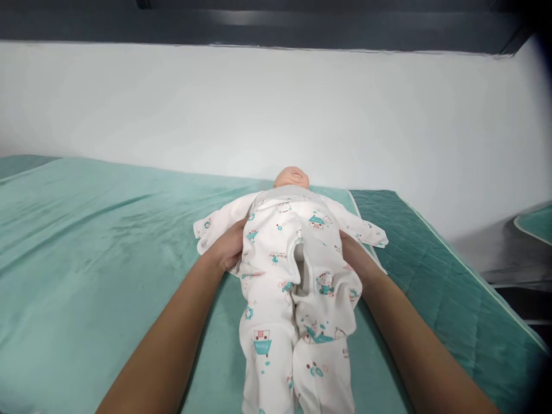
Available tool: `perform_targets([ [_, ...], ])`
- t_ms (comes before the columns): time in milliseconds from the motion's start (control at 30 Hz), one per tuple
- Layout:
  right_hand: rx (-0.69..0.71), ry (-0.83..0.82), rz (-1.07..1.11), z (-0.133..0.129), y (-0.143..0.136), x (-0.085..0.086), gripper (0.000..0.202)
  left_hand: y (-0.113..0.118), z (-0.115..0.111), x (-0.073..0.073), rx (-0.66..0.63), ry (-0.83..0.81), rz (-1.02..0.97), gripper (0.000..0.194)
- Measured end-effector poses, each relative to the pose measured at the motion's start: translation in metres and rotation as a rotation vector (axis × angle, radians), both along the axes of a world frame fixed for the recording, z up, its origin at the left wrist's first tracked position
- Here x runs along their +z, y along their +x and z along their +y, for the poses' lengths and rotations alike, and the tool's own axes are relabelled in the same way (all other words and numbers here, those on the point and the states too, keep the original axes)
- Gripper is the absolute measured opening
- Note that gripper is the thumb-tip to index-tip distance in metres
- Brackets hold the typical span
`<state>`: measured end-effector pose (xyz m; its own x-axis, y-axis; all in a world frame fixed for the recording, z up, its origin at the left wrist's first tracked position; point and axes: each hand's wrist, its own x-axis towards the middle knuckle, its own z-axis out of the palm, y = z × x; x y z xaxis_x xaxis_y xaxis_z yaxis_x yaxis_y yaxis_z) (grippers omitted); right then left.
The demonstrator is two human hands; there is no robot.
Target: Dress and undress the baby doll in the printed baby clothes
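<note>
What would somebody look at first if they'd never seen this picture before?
Probably the baby doll lying in the middle on the teal sheet, its bare head at the far end near the white wall. Next, perhaps, its white printed trousers, stretching toward the camera, with an opening between the legs. Then the left hand and right hand, one at each side of the trousers, their fingers mostly hidden.

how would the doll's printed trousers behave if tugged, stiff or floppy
The printed trousers will probably be floppy, as their legs crease. They look matte, so likely not slippery. They might drag the doll along, since they lie over it.
</note>
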<state>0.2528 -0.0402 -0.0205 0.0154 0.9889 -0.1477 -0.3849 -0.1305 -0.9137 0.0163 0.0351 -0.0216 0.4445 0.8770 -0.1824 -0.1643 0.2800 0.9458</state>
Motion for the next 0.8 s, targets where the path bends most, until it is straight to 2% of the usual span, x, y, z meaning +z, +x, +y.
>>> perform_targets([
  [233, -0.104, 0.026, -0.265, 0.000, -0.005, 0.011, 0.028, 0.009, -0.006, 0.011, 0.082, 0.007, -0.026, 0.045],
  [367, -0.111, 0.106, -0.385, 0.001, -0.005, 0.014, 0.023, 0.011, -0.011, 0.017, 0.139, 0.024, -0.026, 0.047],
  [633, -0.215, 0.224, -0.713, 0.002, 0.001, 0.010, 0.028, 0.012, -0.008, 0.013, 0.115, 0.009, -0.053, 0.049],
  [800, -0.209, 0.347, -0.752, 0.002, 0.006, 0.005, 0.033, 0.011, -0.007, 0.010, 0.086, 0.070, -0.084, 0.053],
])
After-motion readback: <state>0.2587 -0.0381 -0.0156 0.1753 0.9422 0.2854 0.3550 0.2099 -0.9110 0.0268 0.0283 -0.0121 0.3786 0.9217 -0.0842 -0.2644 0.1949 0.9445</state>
